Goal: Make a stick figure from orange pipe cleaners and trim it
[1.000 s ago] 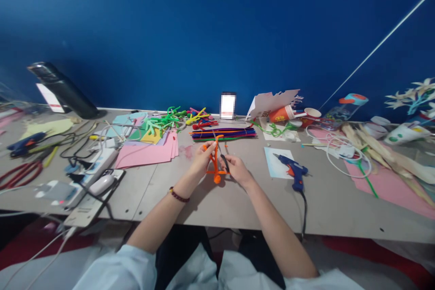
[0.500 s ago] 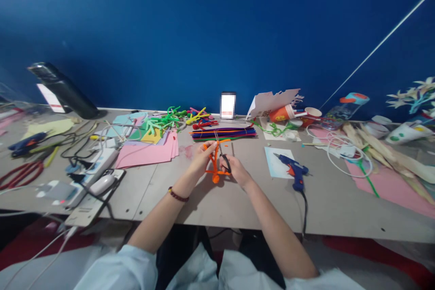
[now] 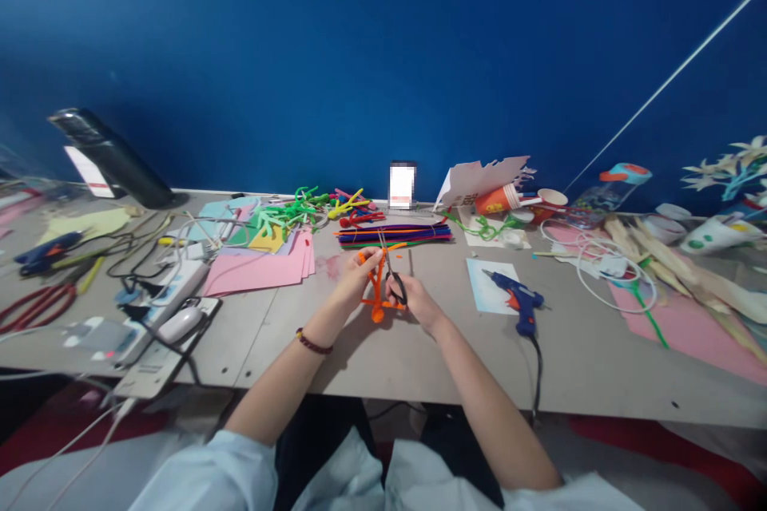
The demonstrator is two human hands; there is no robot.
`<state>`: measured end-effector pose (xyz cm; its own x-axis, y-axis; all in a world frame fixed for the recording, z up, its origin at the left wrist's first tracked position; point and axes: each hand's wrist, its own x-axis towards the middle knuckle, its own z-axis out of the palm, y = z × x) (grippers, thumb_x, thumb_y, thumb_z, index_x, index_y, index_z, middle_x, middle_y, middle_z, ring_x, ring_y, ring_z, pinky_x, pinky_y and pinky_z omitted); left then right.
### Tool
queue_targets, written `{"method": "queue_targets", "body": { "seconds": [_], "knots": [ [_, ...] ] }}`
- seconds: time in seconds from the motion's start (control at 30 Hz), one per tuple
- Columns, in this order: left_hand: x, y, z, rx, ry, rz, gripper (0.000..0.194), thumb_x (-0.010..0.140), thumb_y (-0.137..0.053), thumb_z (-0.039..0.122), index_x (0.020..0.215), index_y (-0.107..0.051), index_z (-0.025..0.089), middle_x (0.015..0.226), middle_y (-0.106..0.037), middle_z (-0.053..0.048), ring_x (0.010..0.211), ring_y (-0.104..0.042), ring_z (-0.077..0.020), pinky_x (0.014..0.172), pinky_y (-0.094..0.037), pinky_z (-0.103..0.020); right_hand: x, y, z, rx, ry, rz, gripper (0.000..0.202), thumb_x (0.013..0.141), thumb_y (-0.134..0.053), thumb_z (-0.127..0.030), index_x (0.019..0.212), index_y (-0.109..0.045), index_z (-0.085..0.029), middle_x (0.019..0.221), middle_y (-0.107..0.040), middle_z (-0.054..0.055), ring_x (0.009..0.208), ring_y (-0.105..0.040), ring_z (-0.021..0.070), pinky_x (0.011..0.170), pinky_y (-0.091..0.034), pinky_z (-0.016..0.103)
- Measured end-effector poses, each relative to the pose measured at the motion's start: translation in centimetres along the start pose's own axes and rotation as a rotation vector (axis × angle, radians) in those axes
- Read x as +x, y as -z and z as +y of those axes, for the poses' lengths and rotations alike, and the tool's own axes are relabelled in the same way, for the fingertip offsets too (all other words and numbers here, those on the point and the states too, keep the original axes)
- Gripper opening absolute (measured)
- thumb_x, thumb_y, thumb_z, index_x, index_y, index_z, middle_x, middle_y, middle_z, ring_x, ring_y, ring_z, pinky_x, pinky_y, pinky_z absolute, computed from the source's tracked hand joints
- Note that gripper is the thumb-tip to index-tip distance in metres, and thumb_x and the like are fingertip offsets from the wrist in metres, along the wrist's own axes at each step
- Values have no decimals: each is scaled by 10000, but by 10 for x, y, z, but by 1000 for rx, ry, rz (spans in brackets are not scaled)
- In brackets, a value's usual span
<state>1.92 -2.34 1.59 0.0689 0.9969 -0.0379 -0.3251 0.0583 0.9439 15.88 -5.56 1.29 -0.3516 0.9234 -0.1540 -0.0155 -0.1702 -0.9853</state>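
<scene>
Over the middle of the table, my left hand pinches an orange pipe-cleaner figure, whose round end hangs downward. My right hand is closed on the dark handles of a pair of scissors. The scissor blades point up and away from me, by the top of the orange figure near my left fingertips. Whether they touch the pipe cleaner is too small to tell. Just beyond my hands lies a bundle of purple, red and green pipe cleaners. A small orange scrap lies in front of it.
A blue glue gun rests on the right, partly over a pale card. Pink paper sheets and green pipe-cleaner shapes lie left of centre. A power strip and cables are farther left. A phone stands against the blue wall.
The orange figure's round end has swung slightly left, and the scissors have shifted a little. Both hands stay in nearly the same place.
</scene>
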Motion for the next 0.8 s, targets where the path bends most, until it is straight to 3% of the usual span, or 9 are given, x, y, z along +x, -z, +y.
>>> {"method": "queue_targets", "body": {
  "seconds": [0.33, 0.6, 0.8],
  "knots": [
    [-2, -2, 5, 14, -2, 6, 263, 657, -724, 384, 720, -619, 151, 601, -500, 31, 515, -420, -54, 501, -334, -191, 3, 1, 11, -6, -23, -38, 471, 730, -515, -651, 733, -523, -180, 573, -502, -29, 449, -372, 64, 405, -252, 196],
    [-1, 1, 3, 14, -9, 7, 272, 656, -720, 386, 728, -611, 148, 622, -502, 33, 543, -428, -55, 534, -338, -189, 1, -2, 5, 23, -12, -37, 516, 694, -522, -692, 695, -496, -176, 528, -452, -48, 409, -317, 50, 369, -224, 190],
    [0, 0, 5, 27, -1, 18, 264, 647, -725, 383, 700, -615, 149, 603, -498, 32, 529, -423, -57, 514, -327, -194, 5, -1, 9, 23, -13, -13, 462, 704, -561, -634, 669, -499, -177, 506, -459, -48, 399, -328, 47, 372, -242, 189]
  ]
}}
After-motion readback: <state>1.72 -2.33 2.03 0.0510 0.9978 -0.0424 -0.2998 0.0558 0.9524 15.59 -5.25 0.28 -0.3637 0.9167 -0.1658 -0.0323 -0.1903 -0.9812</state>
